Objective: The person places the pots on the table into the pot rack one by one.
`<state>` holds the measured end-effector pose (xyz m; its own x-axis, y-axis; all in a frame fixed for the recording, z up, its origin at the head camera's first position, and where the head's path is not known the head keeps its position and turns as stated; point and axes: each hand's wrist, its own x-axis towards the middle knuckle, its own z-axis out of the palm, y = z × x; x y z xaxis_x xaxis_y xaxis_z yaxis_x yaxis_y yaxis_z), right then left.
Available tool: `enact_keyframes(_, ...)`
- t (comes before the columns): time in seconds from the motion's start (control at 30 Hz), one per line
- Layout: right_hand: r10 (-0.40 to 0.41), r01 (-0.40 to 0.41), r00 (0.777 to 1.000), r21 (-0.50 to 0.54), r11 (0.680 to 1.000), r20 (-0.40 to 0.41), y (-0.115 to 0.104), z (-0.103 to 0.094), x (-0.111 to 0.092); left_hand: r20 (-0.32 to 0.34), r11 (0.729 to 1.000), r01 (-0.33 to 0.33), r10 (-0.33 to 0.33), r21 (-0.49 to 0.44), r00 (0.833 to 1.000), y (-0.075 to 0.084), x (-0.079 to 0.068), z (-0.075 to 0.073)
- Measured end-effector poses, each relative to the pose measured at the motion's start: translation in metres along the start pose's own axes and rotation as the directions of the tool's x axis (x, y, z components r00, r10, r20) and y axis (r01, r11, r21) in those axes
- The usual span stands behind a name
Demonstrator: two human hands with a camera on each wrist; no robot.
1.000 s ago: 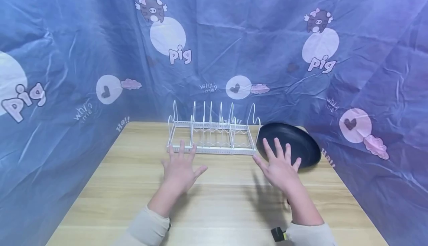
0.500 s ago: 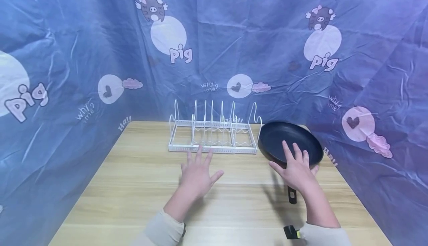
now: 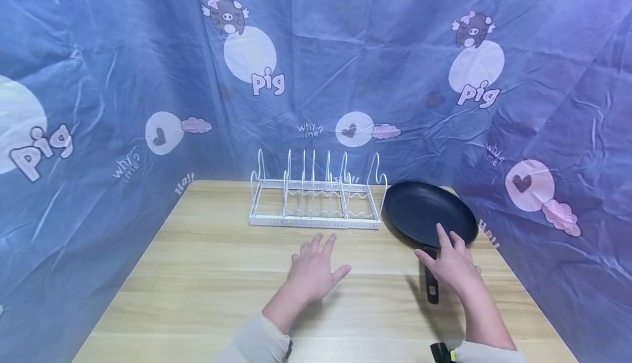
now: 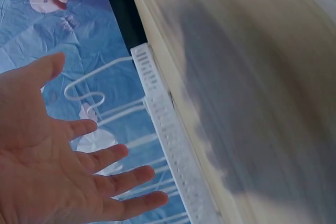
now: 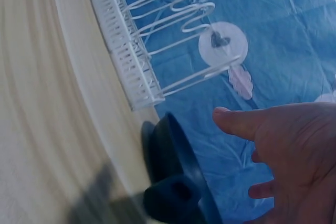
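Note:
A black frying pan point(image 3: 424, 212) lies on the table at the right, its handle point(image 3: 431, 283) pointing toward the person. Just above and right of that handle hovers my right hand point(image 3: 456, 267), fingers spread and holding nothing. The right wrist view shows the pan point(image 5: 170, 145) edge-on, apart from my thumb. To its left stands a white wire rack point(image 3: 316, 222) with several upright loops. My left hand point(image 3: 313, 272) hangs over the table in front of the rack, fingers loosely spread. In the left wrist view its palm point(image 4: 47, 166) is bare, with the rack point(image 4: 163, 114) beyond.
The light wood table point(image 3: 207, 275) is enclosed by blue curtains point(image 3: 316, 67) printed with pigs and clouds, at the back and both sides. The pan's far rim lies close to the rack's right end and near the right curtain.
Both hands have shifted right and back toward the person. The right hand has moved from over the pan's near left rim to beside its handle, which is now uncovered. Rack and pan stay put.

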<state>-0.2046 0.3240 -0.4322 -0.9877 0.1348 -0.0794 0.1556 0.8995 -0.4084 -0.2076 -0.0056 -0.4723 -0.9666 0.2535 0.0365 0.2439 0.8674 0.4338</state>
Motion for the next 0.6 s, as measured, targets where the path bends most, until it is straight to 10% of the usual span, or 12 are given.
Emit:
enact_keyframes(0.43, 0.035, -0.042, 0.998, 0.131, 0.991, 0.050, 0.027, 0.010, 0.006, 0.106, 0.968, -0.046, 0.075, -0.248, 0.992, 0.036, 0.008, 0.017)
enact_keyframes(0.6, 0.071, -0.080, 0.996, 0.197, 0.977, 0.051, 0.032, 0.016, 0.010, 0.245, 0.901, -0.001, 0.119, -0.434, 0.962, 0.051, 0.012, 0.022)
